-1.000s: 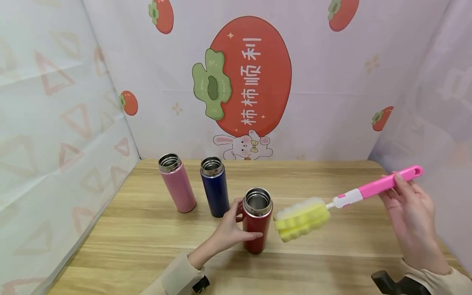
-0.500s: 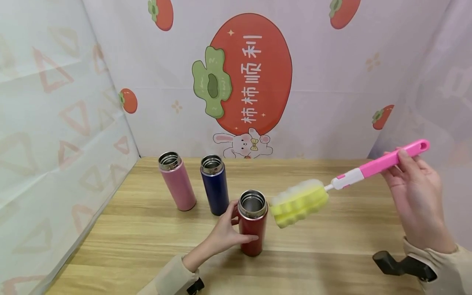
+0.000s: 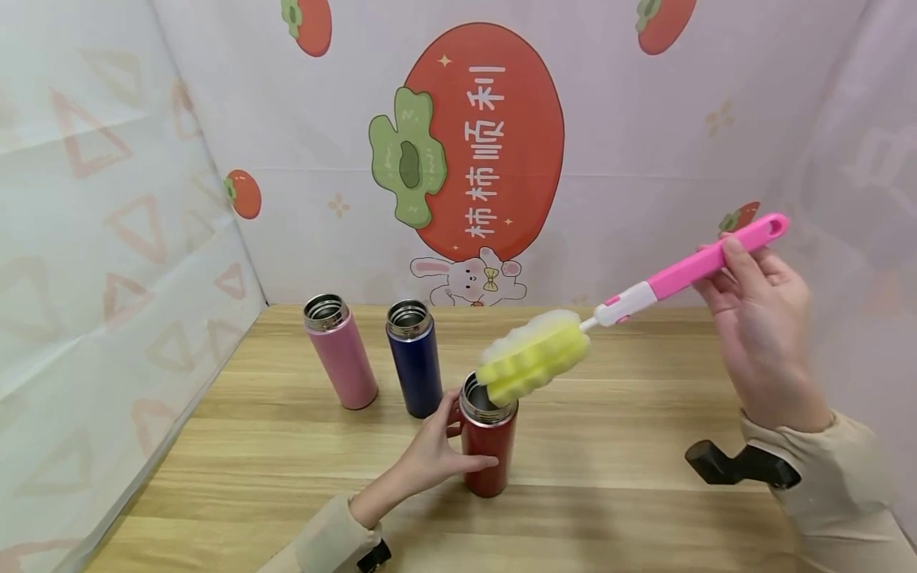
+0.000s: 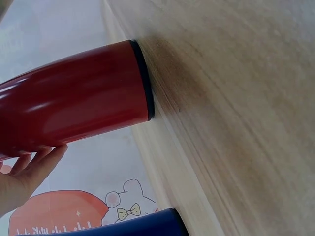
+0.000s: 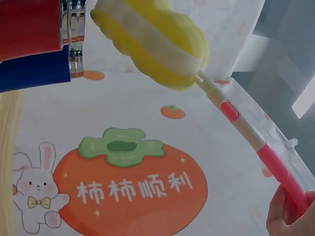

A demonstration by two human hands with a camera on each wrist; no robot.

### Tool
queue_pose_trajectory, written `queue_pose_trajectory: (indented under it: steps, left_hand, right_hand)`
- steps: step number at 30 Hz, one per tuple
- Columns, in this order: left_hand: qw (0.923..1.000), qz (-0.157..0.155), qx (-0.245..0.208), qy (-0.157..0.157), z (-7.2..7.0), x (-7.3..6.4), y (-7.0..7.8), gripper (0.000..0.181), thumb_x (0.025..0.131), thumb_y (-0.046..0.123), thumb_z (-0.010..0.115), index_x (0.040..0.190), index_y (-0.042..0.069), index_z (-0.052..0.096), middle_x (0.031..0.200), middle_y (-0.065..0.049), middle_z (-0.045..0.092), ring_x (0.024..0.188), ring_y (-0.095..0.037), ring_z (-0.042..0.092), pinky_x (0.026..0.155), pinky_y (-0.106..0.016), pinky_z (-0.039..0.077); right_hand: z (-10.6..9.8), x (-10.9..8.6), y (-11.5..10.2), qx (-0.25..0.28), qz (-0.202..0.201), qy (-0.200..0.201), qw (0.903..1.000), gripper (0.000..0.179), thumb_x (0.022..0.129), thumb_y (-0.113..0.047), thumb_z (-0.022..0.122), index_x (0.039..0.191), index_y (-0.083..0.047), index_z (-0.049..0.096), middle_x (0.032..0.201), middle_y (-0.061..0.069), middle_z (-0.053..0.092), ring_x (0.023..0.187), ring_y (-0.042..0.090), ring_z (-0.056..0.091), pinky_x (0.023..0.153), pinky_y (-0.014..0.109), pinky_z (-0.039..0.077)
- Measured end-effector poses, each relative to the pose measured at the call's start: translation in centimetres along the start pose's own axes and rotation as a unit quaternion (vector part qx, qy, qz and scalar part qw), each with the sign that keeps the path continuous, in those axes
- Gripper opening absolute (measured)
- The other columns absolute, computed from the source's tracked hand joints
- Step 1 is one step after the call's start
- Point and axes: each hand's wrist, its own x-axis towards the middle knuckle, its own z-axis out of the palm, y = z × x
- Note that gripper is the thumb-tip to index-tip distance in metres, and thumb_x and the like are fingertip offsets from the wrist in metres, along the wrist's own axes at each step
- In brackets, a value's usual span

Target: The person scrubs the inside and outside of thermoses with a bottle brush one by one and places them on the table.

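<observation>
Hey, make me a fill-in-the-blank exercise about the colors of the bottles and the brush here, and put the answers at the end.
1. The left hand holds a bottle whose body is ____.
2. The right hand grips the bottle brush by its ____ handle.
3. The sponge head is white and ____.
4. In the head view, the middle bottle of the three is ____.

Missing words: red; pink; yellow; blue.

Bounded behind by a persimmon-printed sheet (image 3: 609, 159) — laterally by pale side sheets (image 3: 122, 278) — and below by a wood-grain bench (image 3: 609, 461).
</observation>
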Motion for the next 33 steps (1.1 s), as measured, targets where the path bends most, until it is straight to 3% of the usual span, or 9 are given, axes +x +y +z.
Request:
queue_pose_trajectory:
  steps: [10,15,18,21,26,29,33]
  left_hand:
    - [0.9999,0.011,0.006,-0.001,0.1,0.0,0.3,0.074,0.065,0.007,0.077,0.125,0.006,0.034,0.115,-0.013,0.055,0.104,-0.025,0.053,0.079,-0.032,0.046]
    - [1.0,0.002,-0.001,-0.002,0.1,0.0,0.2,0.074,0.065,0.007,0.077,0.125,0.005,0.033,0.116,-0.013,0.054,0.105,-0.025,0.053,0.081,-0.035,0.046]
    - [1.0,-0.004,0.001,-0.004,0.0,-0.1,0.1,0.074,0.066,0.007,0.077,0.125,0.005,0.033,0.116,-0.013,0.054,0.106,-0.025,0.052,0.081,-0.036,0.045]
    - [1.0,-0.005,0.002,-0.006,0.0,-0.1,0.1,0.074,0.066,0.007,0.076,0.126,0.005,0.032,0.117,-0.014,0.053,0.107,-0.025,0.052,0.082,-0.037,0.045]
    - [1.0,-0.001,0.003,-0.009,-0.1,-0.1,0.2,0.075,0.066,0.007,0.076,0.126,0.005,0.032,0.118,-0.014,0.053,0.107,-0.026,0.052,0.082,-0.039,0.045]
    - [0.9999,-0.003,0.002,-0.011,-0.1,-0.1,0.2,0.075,0.067,0.007,0.076,0.126,0.006,0.031,0.119,-0.014,0.053,0.107,-0.025,0.051,0.082,-0.039,0.045]
    - [0.9999,-0.004,0.003,-0.012,-0.1,0.0,0.2,0.075,0.067,0.007,0.076,0.127,0.006,0.031,0.12,-0.013,0.052,0.107,-0.025,0.051,0.082,-0.039,0.045]
  right_hand:
    - [4.0,0.6,0.7,-0.09,-0.02,-0.08,0.9925,0.031,0.08,0.008,0.056,0.109,0.01,0.047,0.094,0.019,0.052,0.082,0.029,0.059,0.078,0.036,0.048]
    - [7.3,0.9,1.0,-0.211,-0.024,-0.118,0.9701,0.041,0.076,0.001,0.065,0.113,0.004,0.05,0.096,0.018,0.053,0.083,0.028,0.059,0.078,0.031,0.048]
    - [9.3,1.0,1.5,-0.27,-0.046,-0.168,0.947,0.038,0.076,-0.001,0.065,0.111,0.004,0.053,0.092,0.018,0.055,0.081,0.027,0.059,0.076,0.029,0.049]
    - [11.0,1.1,2.3,-0.317,-0.079,-0.234,0.9158,0.03,0.078,0.001,0.063,0.107,0.005,0.055,0.085,0.017,0.058,0.078,0.026,0.059,0.074,0.027,0.05]
    - [13.2,0.8,3.6,-0.432,-0.117,-0.3,0.8428,0.031,0.081,-0.004,0.061,0.111,0.001,0.055,0.088,0.012,0.061,0.079,0.021,0.061,0.075,0.024,0.049]
    - [13.9,0.7,4.2,-0.475,-0.126,-0.316,0.8115,0.031,0.082,-0.006,0.06,0.112,0.001,0.054,0.088,0.01,0.062,0.08,0.019,0.062,0.076,0.024,0.048]
    - [14.3,0.5,4.9,-0.503,-0.15,-0.331,0.7844,0.028,0.082,-0.004,0.06,0.108,0.003,0.055,0.083,0.007,0.063,0.074,0.018,0.062,0.071,0.025,0.05]
